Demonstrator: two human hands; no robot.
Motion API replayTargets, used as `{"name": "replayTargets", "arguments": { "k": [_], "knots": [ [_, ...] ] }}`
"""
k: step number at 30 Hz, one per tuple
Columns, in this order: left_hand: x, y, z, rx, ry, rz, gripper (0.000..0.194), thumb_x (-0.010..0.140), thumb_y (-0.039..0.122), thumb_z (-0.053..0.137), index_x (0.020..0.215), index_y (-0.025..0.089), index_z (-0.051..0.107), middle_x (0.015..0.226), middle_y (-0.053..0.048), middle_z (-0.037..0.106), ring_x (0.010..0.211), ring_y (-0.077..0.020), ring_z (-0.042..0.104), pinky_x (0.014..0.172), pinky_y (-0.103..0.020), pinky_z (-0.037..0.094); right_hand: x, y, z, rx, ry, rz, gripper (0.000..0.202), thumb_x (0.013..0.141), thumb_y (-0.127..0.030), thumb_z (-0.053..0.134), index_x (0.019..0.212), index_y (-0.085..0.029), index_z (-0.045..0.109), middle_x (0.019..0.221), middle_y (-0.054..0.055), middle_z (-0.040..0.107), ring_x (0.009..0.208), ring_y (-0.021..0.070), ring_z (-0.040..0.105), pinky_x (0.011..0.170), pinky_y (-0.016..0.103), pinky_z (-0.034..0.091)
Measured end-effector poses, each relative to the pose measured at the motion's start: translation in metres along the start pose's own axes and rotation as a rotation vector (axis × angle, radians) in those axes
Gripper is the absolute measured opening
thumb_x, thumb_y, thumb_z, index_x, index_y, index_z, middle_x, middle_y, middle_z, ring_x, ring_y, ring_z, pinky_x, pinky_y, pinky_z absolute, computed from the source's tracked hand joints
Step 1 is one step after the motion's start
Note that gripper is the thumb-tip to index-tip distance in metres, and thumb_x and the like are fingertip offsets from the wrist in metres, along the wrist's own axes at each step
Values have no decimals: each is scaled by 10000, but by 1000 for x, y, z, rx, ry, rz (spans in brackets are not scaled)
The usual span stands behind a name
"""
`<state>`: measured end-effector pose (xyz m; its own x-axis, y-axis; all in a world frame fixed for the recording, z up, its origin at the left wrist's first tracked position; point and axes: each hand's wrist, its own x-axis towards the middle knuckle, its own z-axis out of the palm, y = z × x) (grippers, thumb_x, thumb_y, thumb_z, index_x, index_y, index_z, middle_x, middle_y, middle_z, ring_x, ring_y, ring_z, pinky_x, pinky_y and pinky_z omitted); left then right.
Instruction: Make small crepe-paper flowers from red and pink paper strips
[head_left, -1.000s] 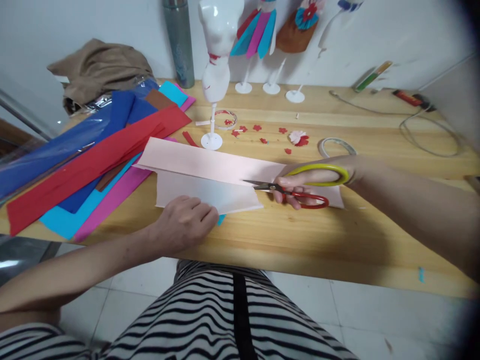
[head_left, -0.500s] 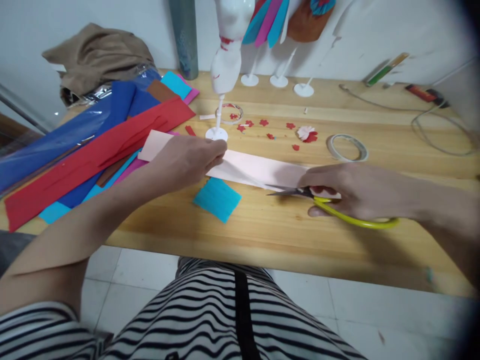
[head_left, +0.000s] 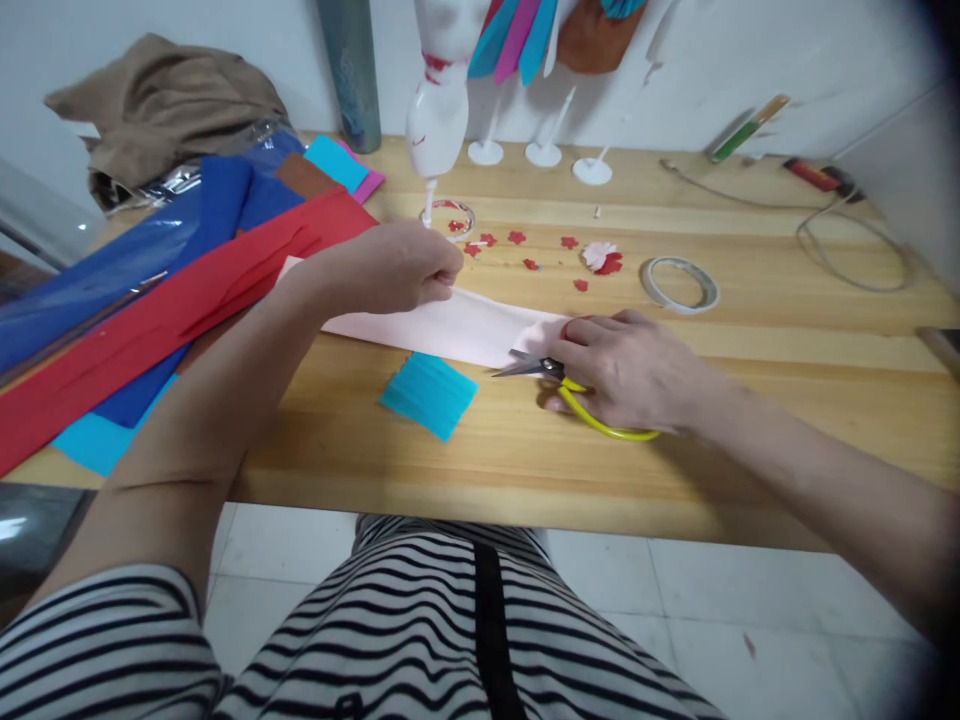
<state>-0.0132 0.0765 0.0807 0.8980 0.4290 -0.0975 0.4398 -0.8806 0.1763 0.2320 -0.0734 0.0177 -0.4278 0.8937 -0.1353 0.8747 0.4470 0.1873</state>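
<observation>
A pale pink crepe paper strip [head_left: 442, 330] stretches across the table under both my hands. My left hand [head_left: 409, 265] is closed at its upper edge, with the fingertips pinched together. My right hand [head_left: 622, 365] grips yellow-handled scissors [head_left: 551, 369], and its fingers also touch the strip's right end. The blades point left and are slightly apart, lying over the strip's lower right part. Just below the strip is a blue crepe paper square [head_left: 431, 394]. Behind my left hand stands a white mannequin [head_left: 436, 130]; its base is hidden by the hand.
Red and blue crepe paper [head_left: 187, 265] lies in a pile at the left. Small red paper flowers [head_left: 517, 238], a pink and red flower [head_left: 601, 257] and a tape roll [head_left: 681, 285] are farther back. White stands [head_left: 543, 153] and a cable [head_left: 806, 235] are near the wall.
My right hand and the scissors have shifted left along the strip. My left hand is raised slightly and now covers the mannequin's base. The strip looks more bent at its right end.
</observation>
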Motion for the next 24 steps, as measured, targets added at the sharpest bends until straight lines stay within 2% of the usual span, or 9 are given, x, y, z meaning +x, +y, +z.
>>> {"name": "replayTargets", "arguments": {
  "k": [6, 11, 13, 16, 19, 24],
  "knots": [
    [2, -12, 5, -62, 134, 58, 200, 842, 106, 498, 648, 154, 492, 595, 33, 404, 584, -100, 330, 613, -267, 196, 0, -1, 3, -50, 63, -23, 419, 892, -514, 498, 1165, -225, 630, 958, 99, 690, 844, 290, 668, 717, 378, 298],
    [0, -10, 2, -30, 119, 19, 205, 849, 102, 493, 649, 137, 515, 582, 40, 405, 589, -81, 310, 609, -251, 198, 5, -6, -1, -21, 28, -13, 397, 886, -539, 491, 1056, -220, 655, 987, 117, 693, 824, 281, 660, 692, 366, 264],
    [-2, -7, 1, -36, 120, 24, 200, 858, 99, 479, 667, 139, 519, 595, 37, 427, 600, -81, 313, 604, -249, 204, 9, -9, -5, -16, -11, -3, 404, 894, -528, 477, 1076, -214, 655, 969, 117, 692, 812, 278, 658, 684, 361, 253],
    [-5, -4, -2, -41, 146, 4, 232, 851, 100, 492, 628, 158, 468, 581, 38, 381, 593, -88, 304, 585, -257, 211, 13, -12, -9, -18, -47, 4, 402, 903, -520, 461, 1076, -215, 659, 952, 110, 691, 812, 276, 656, 684, 358, 245],
    [-6, -3, -3, -42, 173, -12, 259, 837, 91, 510, 604, 170, 430, 582, 40, 342, 591, -92, 294, 575, -259, 221, 15, -12, -7, -29, -40, -1, 427, 901, -548, 459, 1073, -210, 656, 960, 114, 693, 796, 271, 650, 694, 360, 246],
    [-5, -4, -4, -46, 168, 4, 256, 832, 83, 492, 603, 176, 423, 592, 38, 355, 599, -95, 292, 576, -257, 223, 13, -11, -2, -17, -38, -14, 449, 910, -576, 449, 1036, -197, 654, 941, 112, 686, 772, 257, 637, 690, 359, 245]
  ]
}}
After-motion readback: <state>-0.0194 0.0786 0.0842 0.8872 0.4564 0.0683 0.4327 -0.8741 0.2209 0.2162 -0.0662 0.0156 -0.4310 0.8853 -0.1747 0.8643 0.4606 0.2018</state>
